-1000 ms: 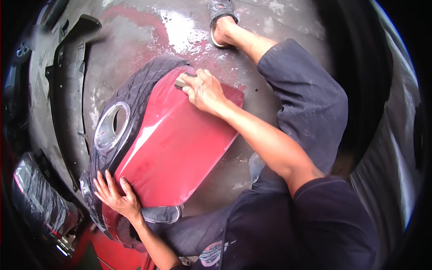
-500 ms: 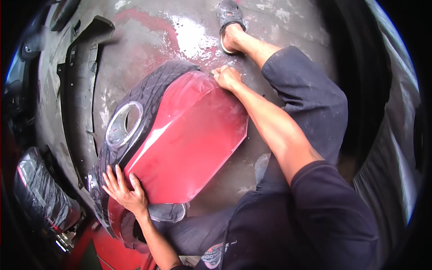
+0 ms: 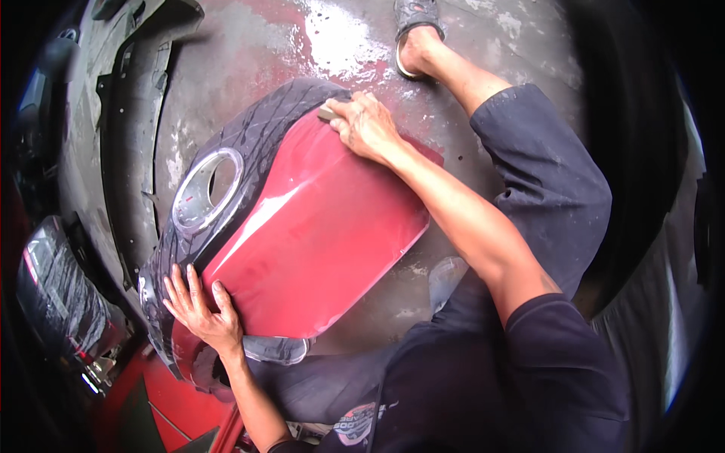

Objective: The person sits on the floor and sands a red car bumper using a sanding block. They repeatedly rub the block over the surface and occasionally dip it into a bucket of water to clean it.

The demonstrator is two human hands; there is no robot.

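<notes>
A red car body panel (image 3: pixel 317 234) with dark, wet-looking trim lies across my lap. A round silver-rimmed opening (image 3: pixel 195 223) sits in the trim. My left hand (image 3: pixel 200 309) rests flat on the panel's near left end, fingers spread over the trim. At the far end, my right hand (image 3: pixel 364 124) presses a small tan-grey sanding block (image 3: pixel 328 113) against the edge where red meets dark trim. Its fingers wrap over the block, so only one end of it shows.
A long dark bumper-like part (image 3: pixel 113 151) lies on the wet, stained floor (image 3: pixel 249 38) at left. Nearer, at lower left, are a dark glossy car part (image 3: pixel 64 287) and a red panel (image 3: pixel 170 389). Grey sheeting (image 3: pixel 672 302) hangs at the right.
My right hand has moved from the panel's far corner left and inward onto its red surface, and the block now shows. The left hand stays on the panel. The view has shifted slightly.
</notes>
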